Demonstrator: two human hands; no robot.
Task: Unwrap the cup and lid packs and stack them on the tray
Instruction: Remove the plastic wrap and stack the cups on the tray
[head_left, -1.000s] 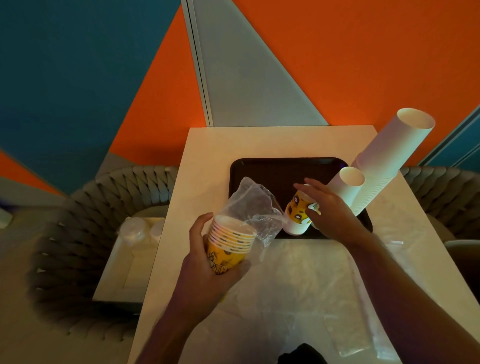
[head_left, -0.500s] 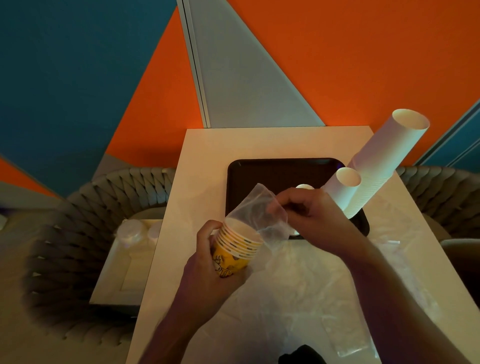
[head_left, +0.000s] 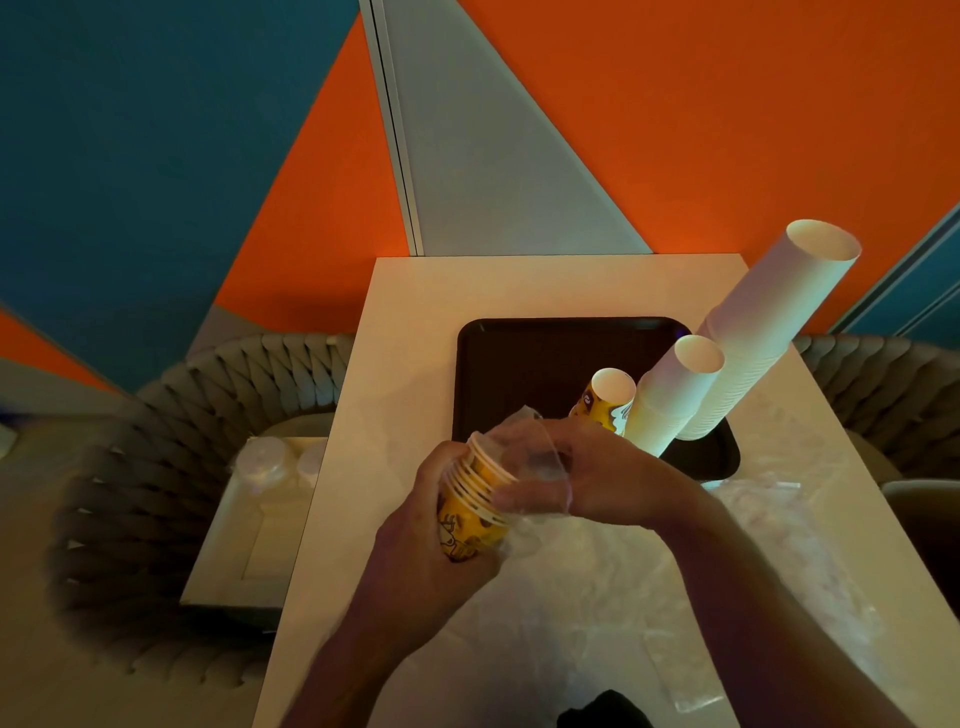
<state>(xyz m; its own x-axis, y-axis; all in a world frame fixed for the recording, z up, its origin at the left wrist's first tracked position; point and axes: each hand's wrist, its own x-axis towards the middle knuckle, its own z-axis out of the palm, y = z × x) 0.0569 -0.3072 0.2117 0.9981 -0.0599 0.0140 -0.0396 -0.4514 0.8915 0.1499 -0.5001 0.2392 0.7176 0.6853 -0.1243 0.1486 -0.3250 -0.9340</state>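
My left hand (head_left: 415, 551) grips a short stack of yellow printed cups (head_left: 470, 512), tipped with the rims toward the right. A clear plastic wrap (head_left: 530, 457) still covers the open end of that stack, and my right hand (head_left: 597, 475) holds the wrap there. On the dark tray (head_left: 519, 364) stand a yellow cup stack (head_left: 608, 397), a short white cup stack (head_left: 675, 395) and a tall white cup stack (head_left: 769, 327), all at its right side.
Loose clear wrappers (head_left: 769, 525) lie on the white table (head_left: 410, 332) in front of the tray. A woven chair (head_left: 171, 467) at the left holds a flat box with lid packs (head_left: 270, 462). A dark object (head_left: 602, 712) sits at the near table edge.
My right hand left the yellow cups on the tray and came over to the wrap on the stack in my left hand. That stack has tipped toward the right.
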